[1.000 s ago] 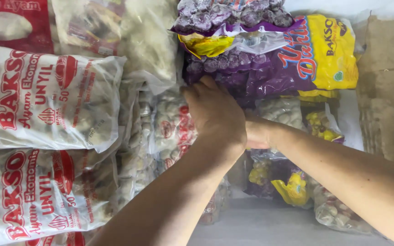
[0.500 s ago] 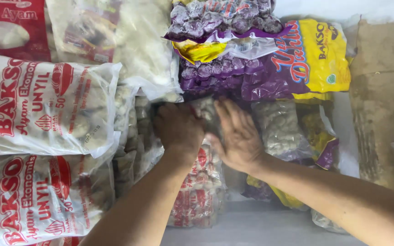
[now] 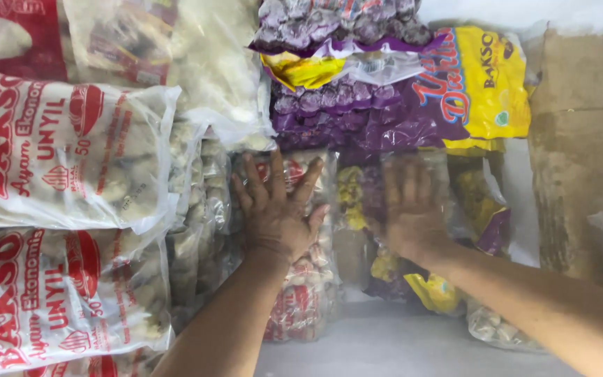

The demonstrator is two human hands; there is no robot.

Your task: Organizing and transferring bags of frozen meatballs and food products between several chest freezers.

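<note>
I look down into a chest freezer full of frozen food bags. My left hand [image 3: 276,208] lies flat with fingers spread on a clear bag with red print [image 3: 301,300] that holds pale round balls. My right hand [image 3: 413,213] is blurred and rests palm down, fingers apart, on a clear bag with yellow and purple print [image 3: 479,202] just to the right. Neither hand grips anything. Above both hands lies a purple and yellow bag of purple balls [image 3: 413,105].
Two large white bags with red print [image 3: 57,153] fill the left side, with narrow clear bags [image 3: 200,209] standing between them and my left hand. A brown cardboard piece [image 3: 581,139] lines the right wall. The frosted white freezer floor [image 3: 385,345] shows at the bottom.
My two hands were together over one bag; they have moved apart, the left onto the red-printed bag and the right over to the yellow and purple bag.
</note>
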